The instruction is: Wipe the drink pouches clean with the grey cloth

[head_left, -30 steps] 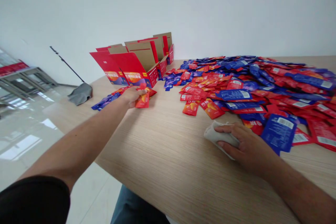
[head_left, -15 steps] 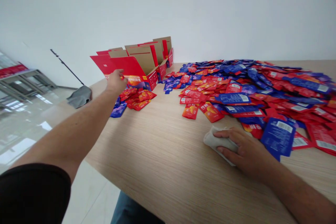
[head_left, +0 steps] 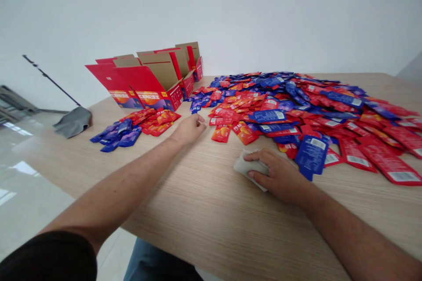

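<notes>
My right hand (head_left: pixel 275 173) is closed round a folded whitish cloth (head_left: pixel 247 166), which it presses against the table. My left hand (head_left: pixel 191 129) is over the table, between a small group of red sachets (head_left: pixel 161 123) and the edge of a large heap. Its fingers are curled together; whether anything is inside them is hidden. The heap of red and blue sachets (head_left: pixel 273 116) spreads across the back and right of the table. Blue sachets (head_left: pixel 123 136) lie beside the small red group at the left.
Open red cardboard boxes (head_left: pixel 145 85) stand in a row at the back left of the wooden table (head_left: pixel 211 210), near the wall. A grey cloth (head_left: pixel 74 120) hangs at the table's far left edge by a dark thin pole (head_left: pixel 52 81). Shiny floor tiles show at left.
My left hand has moved right, from in front of the boxes toward the heap. My right hand still grips the cloth. The view has turned slightly right, showing more of the blue sachets.
</notes>
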Demonstrator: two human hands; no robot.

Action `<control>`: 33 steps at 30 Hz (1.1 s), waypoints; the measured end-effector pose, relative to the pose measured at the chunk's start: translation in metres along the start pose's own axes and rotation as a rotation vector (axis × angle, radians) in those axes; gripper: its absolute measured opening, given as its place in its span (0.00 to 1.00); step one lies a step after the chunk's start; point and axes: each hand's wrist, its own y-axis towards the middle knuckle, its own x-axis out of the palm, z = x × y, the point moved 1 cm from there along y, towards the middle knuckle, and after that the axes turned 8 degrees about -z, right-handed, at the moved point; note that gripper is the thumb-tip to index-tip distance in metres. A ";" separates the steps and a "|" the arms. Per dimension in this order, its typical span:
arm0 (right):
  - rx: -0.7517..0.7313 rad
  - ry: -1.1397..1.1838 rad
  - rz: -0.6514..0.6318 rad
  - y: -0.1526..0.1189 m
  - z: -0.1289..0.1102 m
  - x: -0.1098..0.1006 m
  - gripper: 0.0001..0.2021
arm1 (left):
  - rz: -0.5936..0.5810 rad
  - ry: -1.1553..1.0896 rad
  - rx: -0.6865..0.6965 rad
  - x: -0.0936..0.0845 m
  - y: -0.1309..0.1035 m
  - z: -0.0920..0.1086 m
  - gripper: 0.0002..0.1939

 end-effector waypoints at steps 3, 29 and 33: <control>-0.015 -0.010 0.004 0.001 -0.001 -0.001 0.19 | -0.071 0.066 -0.034 0.023 0.004 0.037 0.23; -0.048 0.020 0.010 0.007 -0.004 -0.005 0.19 | -0.250 -0.564 -0.248 0.031 -0.043 0.024 0.05; -0.004 0.037 0.018 0.008 -0.003 -0.006 0.20 | -0.258 -0.912 -0.321 0.026 -0.053 0.030 0.09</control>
